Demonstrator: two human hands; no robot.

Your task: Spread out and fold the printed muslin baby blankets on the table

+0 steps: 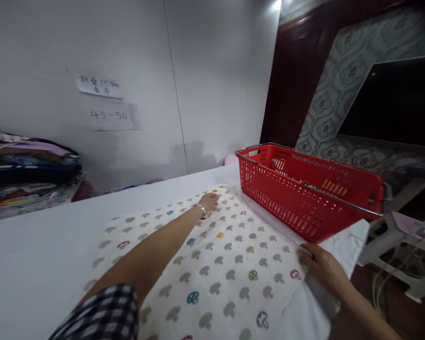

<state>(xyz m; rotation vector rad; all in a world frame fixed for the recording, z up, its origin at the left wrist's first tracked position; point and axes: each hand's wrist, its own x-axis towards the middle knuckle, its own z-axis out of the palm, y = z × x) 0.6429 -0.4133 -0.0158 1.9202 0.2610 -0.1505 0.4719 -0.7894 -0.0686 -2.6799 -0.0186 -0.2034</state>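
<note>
White printed cloth (pixel 235 259) lies on the table (pixel 31 264), its right edge pinched by the right hand (pixel 322 265). The left hand (pixel 208 202) rests on its far part, grip unclear; beyond the right hand stands a red basket (pixel 279 196).

Mushroom-print cloth (pixel 230 257) | off-white | spread out, lightly creased | on table (pixel 31 264)

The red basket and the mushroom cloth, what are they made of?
The red basket looks like plastic, slightly glossy: its walls have rows of neat holes. The mushroom cloth seems matte fabric, perhaps cotton: it shows soft wrinkles.
</note>
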